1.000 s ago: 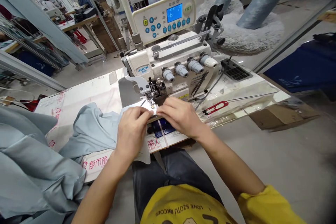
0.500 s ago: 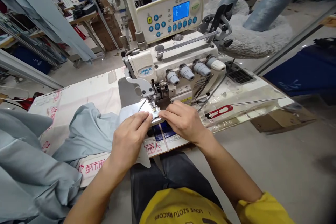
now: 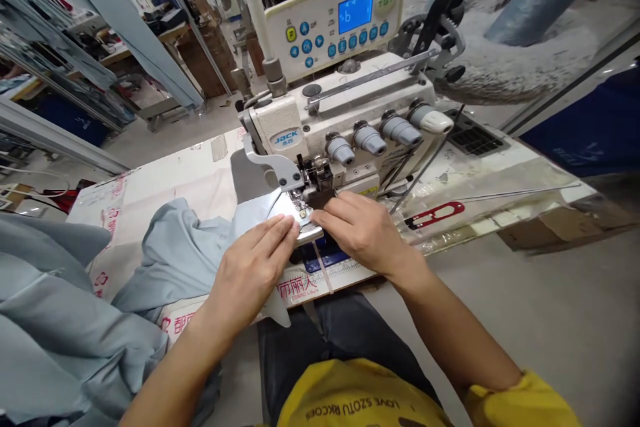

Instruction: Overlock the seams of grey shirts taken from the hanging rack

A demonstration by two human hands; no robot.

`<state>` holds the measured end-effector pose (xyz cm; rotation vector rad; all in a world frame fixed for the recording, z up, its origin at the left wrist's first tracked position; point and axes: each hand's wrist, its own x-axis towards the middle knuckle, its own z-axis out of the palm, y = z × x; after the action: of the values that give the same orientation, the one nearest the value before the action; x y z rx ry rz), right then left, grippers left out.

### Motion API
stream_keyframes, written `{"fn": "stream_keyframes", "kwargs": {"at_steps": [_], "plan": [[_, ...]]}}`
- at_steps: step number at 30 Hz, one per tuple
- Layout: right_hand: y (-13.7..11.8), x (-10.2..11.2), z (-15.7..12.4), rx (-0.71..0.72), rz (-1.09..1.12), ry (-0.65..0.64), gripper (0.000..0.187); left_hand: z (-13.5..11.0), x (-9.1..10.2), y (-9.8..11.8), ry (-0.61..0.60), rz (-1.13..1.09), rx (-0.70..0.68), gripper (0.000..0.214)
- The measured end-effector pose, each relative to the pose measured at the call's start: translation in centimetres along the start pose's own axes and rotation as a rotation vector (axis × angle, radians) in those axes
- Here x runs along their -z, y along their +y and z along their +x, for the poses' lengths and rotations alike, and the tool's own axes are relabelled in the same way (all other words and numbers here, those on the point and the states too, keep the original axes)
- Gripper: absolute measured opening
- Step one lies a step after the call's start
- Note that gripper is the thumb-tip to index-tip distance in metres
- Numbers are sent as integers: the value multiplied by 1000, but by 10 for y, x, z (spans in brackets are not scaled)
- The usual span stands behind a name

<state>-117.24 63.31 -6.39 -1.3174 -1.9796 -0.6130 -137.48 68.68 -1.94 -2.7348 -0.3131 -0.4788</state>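
Note:
A piece of light blue fabric lies on the plate of a white overlock sewing machine, its edge by the presser foot. My left hand is on this fabric, fingers close together and fingertips just left of the foot, thumb tucked in beside them. Right of the foot, my right hand has thumb and forefinger pinched together at the fabric's edge; the other fingers are curled. The rest of the fabric is bunched on the table left of my left hand, and a corner hangs below my wrist.
More light blue fabric is heaped at the left. Red thread snips lie on the table's right side. A control panel with a lit screen stands behind the machine head. Wrapped thick tubes are at the back right.
The whole view has shifted, so the machine appears slightly lower and further right. Both hands stay by the presser foot, with little visible movement against the machine.

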Motion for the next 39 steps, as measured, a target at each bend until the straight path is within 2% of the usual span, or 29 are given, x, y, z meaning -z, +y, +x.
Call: {"fn": "stream_keyframes", "kwargs": {"at_steps": [7, 12, 15, 23, 28, 30, 33, 36, 39], "plan": [[1, -7, 1, -57, -27, 47, 20, 4, -1, -10, -81, -11, 53, 32], [-7, -3, -10, -172, 89, 130, 12, 11, -1, -18, -164, -2, 94, 34], [-14, -3, -21, -195, 174, 169, 12, 13, -3, -25, -186, -8, 87, 34], [-31, 0, -44, -247, 318, 140, 14, 30, -13, -54, -290, -26, 96, 31], [-41, 0, -47, -271, 353, 98, 12, 41, -20, -71, -317, -33, 74, 30], [-47, -1, -46, -269, 387, 86, 12, 41, -25, -77, -279, -24, 168, 27], [-58, -5, -42, -246, 440, 50, 14, 32, -32, -86, -161, -57, 419, 24], [-70, -10, -38, -235, 521, 7, 17, 5, -29, -85, -80, -362, 631, 34], [-79, -14, -35, -306, 689, 21, 17, -33, -12, -57, 10, -752, 871, 39]]}}
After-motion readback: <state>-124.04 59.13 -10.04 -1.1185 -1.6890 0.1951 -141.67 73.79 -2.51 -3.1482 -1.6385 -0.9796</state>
